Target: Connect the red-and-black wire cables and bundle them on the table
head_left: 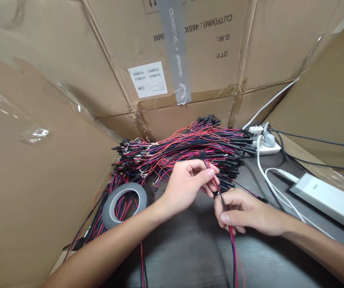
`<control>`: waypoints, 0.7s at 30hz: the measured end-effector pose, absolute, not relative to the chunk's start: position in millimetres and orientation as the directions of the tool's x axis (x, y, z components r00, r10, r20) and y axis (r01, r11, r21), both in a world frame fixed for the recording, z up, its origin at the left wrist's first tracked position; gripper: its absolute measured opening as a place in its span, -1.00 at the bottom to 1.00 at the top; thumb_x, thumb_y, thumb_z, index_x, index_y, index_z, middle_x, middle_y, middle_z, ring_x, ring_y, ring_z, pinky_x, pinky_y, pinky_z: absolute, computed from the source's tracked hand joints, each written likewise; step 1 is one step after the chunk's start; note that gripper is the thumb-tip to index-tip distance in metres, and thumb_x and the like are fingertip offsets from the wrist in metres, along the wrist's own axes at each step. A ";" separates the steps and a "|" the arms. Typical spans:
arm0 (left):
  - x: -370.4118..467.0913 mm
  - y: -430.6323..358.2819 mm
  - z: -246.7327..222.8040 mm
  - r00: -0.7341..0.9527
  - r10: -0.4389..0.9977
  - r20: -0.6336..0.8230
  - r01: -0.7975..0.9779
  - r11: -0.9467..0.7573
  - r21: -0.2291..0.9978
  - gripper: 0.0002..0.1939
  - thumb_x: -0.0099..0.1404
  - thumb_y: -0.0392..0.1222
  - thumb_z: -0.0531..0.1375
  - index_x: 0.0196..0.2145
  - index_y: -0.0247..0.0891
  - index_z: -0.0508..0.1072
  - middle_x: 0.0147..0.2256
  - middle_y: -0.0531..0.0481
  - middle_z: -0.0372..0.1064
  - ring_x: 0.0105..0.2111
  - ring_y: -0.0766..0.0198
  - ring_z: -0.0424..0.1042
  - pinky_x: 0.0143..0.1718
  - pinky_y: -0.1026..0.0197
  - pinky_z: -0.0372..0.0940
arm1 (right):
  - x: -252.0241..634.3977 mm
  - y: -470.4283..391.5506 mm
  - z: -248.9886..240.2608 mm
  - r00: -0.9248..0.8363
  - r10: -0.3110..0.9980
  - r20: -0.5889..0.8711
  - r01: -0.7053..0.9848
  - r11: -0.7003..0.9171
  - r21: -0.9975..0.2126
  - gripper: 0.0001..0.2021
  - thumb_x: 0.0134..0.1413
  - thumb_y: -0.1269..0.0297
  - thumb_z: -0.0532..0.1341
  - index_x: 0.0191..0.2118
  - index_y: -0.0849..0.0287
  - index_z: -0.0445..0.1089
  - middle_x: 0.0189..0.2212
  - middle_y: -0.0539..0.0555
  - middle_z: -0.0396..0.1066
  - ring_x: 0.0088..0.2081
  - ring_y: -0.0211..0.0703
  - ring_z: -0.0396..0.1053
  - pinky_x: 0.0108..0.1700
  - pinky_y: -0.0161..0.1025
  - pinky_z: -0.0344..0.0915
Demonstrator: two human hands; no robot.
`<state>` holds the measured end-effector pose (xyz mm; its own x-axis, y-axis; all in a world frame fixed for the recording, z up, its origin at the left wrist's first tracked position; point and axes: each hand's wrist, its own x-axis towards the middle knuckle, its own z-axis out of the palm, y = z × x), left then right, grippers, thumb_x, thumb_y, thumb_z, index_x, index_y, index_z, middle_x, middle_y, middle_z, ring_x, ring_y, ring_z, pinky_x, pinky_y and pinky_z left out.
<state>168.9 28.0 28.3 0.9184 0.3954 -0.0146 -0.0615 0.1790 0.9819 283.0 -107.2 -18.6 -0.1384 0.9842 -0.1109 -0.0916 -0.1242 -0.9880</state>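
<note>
A thin bundle of red, blue and black wires [233, 248] runs through both hands and hangs down toward the near edge of the view. My left hand [190, 182] pinches it near its upper end, where a small black connector [202, 154] sticks out above the fingers. Just below and to the right, my right hand [244, 212] is closed on the same bundle, thumb against fingers. A short dark piece shows between the two hands; its details are too small to tell. Behind them lies a large pile of similar wires [172, 148] with black connectors.
A roll of grey tape [142, 199] rests on wires at the left. At the right, a white power strip [269, 149] with plugs and a white power bank [331, 200] with white cables lie on the dark table [184, 256]. Cardboard walls [100, 80] enclose the back and sides.
</note>
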 end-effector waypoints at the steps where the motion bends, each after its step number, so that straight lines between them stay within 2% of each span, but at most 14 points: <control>1: 169.1 28.8 28.4 0.918 0.397 -0.019 -0.055 0.172 0.984 -0.78 0.17 -0.17 0.31 -0.42 -0.43 0.48 -0.49 -0.04 0.44 -0.56 0.36 0.42 -0.54 0.30 0.39 | 283.8 -107.1 -17.9 -0.128 0.986 -0.111 -0.097 -0.124 -0.988 -0.67 0.04 0.03 0.27 -0.43 0.24 0.33 -0.59 -0.02 0.28 -0.62 -0.37 0.19 -0.61 -0.41 0.08; 5: 170.0 32.1 28.7 0.915 0.401 -0.034 -0.027 0.145 0.989 -0.79 0.16 -0.16 0.31 -0.43 -0.42 0.48 -0.49 -0.04 0.43 -0.57 0.36 0.42 -0.56 0.30 0.39 | 287.3 -106.1 -16.8 -0.107 0.987 -0.116 -0.135 -0.130 -0.982 -0.68 0.02 0.05 0.30 -0.38 0.25 0.36 -0.58 -0.01 0.33 -0.63 -0.37 0.20 -0.63 -0.42 0.08; 13: 171.4 36.3 26.2 0.928 0.369 -0.056 0.010 0.126 0.992 -0.79 0.15 -0.18 0.28 -0.50 -0.40 0.42 -0.54 -0.05 0.42 -0.62 0.35 0.42 -0.62 0.31 0.36 | 285.9 -102.8 -19.9 0.031 0.982 -0.187 -0.172 -0.180 -0.969 -0.65 0.01 0.01 0.32 -0.43 0.23 0.33 -0.66 -0.02 0.37 -0.72 -0.41 0.17 -0.70 -0.44 -0.10; 18: 172.5 37.2 23.7 0.925 0.366 -0.100 0.021 0.214 0.977 -0.85 0.16 -0.24 0.27 -0.37 -0.42 0.45 -0.55 -0.04 0.44 -0.62 0.36 0.42 -0.60 0.32 0.36 | 284.3 -103.3 -18.2 0.021 0.983 -0.184 -0.213 -0.175 -0.961 -0.66 -0.07 0.10 0.39 -0.47 0.22 0.29 -0.66 -0.04 0.37 -0.72 -0.44 0.14 -0.70 -0.45 -0.04; 21: 172.6 37.8 23.5 0.916 0.383 -0.119 0.019 0.255 0.967 -0.85 0.13 -0.25 0.30 -0.39 -0.41 0.45 -0.54 -0.04 0.45 -0.63 0.36 0.42 -0.59 0.32 0.37 | 284.3 -103.4 -17.7 0.020 0.984 -0.177 -0.233 -0.168 -0.958 -0.68 -0.08 0.15 0.41 -0.47 0.22 0.30 -0.67 -0.06 0.35 -0.73 -0.45 0.12 -0.70 -0.45 -0.02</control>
